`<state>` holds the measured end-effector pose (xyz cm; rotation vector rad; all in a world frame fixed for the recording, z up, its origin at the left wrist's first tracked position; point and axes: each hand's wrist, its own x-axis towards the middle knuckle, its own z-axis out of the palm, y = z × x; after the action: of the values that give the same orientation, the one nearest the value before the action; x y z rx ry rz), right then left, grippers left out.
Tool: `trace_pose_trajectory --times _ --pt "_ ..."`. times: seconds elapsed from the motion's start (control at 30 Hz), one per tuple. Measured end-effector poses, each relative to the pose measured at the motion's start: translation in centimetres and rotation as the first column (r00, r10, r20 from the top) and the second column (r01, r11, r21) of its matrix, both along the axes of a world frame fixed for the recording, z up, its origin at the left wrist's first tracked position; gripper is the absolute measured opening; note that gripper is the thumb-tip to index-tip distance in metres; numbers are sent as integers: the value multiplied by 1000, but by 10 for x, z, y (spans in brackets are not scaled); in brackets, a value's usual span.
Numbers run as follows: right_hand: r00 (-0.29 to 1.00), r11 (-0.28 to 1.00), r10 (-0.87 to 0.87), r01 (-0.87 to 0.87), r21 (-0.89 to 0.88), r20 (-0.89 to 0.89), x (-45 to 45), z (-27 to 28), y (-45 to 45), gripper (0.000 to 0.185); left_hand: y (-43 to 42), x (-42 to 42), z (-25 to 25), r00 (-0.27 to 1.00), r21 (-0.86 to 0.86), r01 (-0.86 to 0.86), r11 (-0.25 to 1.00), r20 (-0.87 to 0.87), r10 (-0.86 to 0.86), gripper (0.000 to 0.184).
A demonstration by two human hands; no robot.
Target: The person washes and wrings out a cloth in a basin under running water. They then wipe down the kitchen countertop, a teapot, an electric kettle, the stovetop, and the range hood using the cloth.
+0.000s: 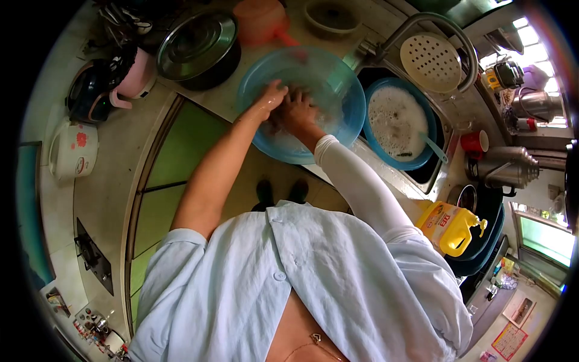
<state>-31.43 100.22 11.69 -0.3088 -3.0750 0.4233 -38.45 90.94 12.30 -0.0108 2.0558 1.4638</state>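
A large blue plastic basin [250,130] with cloudy water stands on the counter edge before me. Over its water, my left hand [271,98] is wet, with its fingers loosely stretched and a few suds on it. Beside it, my right hand [298,113] reaches down into the basin with fingers spread, the fingertips partly lost in the murky water. The two hands nearly touch. Whatever lies beneath them is blurred, and I cannot make it out. To the right, a second blue basin [370,136] full of foamy water sits in the sink, with a light-blue handle [435,148] sticking out.
A lidded dark pot [199,51] and a pink-red dipper [260,23] stand behind and left. The faucet [416,23] arches over a perforated cream strainer [430,61]. At right are a red cup [474,142], a metal thermos [503,167] and a yellow jug [447,228].
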Motion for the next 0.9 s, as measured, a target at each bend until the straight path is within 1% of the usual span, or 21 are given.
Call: trace_pose_trajectory --times 0.07,0.13,0.17,0.2,0.23,0.27,0.3,0.33,0.37,0.43,0.5,0.53,0.57,0.6,0.63,0.67,0.7,0.73,0.8,0.83,0.9 --pt "976 953 219 -211 -216 10 -13 -15 8 57 5 7 16 997 -76 20 997 -70 -25 48" --pt "951 926 302 -310 -215 -72 -20 -9 20 49 2 1 7 960 21 163 986 -235 -153 41" --pt "974 831 215 -218 -511 -65 -23 0 27 41 0 2 3 980 224 146 964 -168 -110 40" --pt "991 645 135 -106 -757 -23 -24 12 33 35 -3 3 2 981 226 136 965 -166 -100 40" --pt "989 645 147 -113 -756 -22 -25 26 40 35 -6 2 3 996 282 62 957 39 -76 44" --pt "991 397 131 -26 -918 28 -27 40 49 34 -8 2 4 968 324 -20 946 243 -63 48" --pt "988 112 127 72 -991 86 -27 51 54 32 -9 5 5 968 325 -28 945 246 -56 48" --pt "987 115 133 70 -991 86 -29 59 57 32 -9 8 6 909 604 -31 797 348 -228 54" --pt "994 70 23 107 -992 108 -30 66 58 30 -7 12 8 828 817 -86 570 377 -416 60" --pt "960 9 -238 154 -988 147 -31 81 51 22 9 23 9 875 831 -160 533 369 -313 65" --pt "858 195 -471 -125 -973 -205 -47 39 53 25 25 47 22 927 907 -158 391 273 -258 68" --pt "862 219 -463 -116 -969 -208 -35 62 45 40 32 61 39 943 875 -197 443 293 -159 71" --pt "812 498 -407 -186 -847 -417 -38 46 49 44 43 61 18 944 924 -182 335 260 -205 72" --pt "824 290 -395 -308 -906 -406 -33 48 42 46 48 64 30 927 927 -257 274 316 -200 74" --pt "771 713 -235 -278 -644 -592 -19 62 34 49 53 67 43 908 921 -329 209 369 -199 76" --pt "847 738 -176 -224 -637 -502 -9 71 25 53 48 68 55 875 877 -418 236 458 -154 75" --pt "883 835 -42 -226 -502 -468 -6 71 27 54 48 61 45 869 871 -447 204 477 -130 62" --pt "882 827 -13 -255 -501 -471 -4 69 30 54 47 56 42 875 872 -450 190 474 -101 62" --pt "804 948 279 -318 18 -525 6 64 38 55 47 52 36 842 845 -475 246 518 -153 48" --pt "796 941 296 -337 20 -529 10 65 40 55 46 52 35 847 847 -476 236 514 -136 48" --pt "795 910 399 -404 92 -457 18 68 44 54 46 53 30 798 784 -552 283 596 -95 33"
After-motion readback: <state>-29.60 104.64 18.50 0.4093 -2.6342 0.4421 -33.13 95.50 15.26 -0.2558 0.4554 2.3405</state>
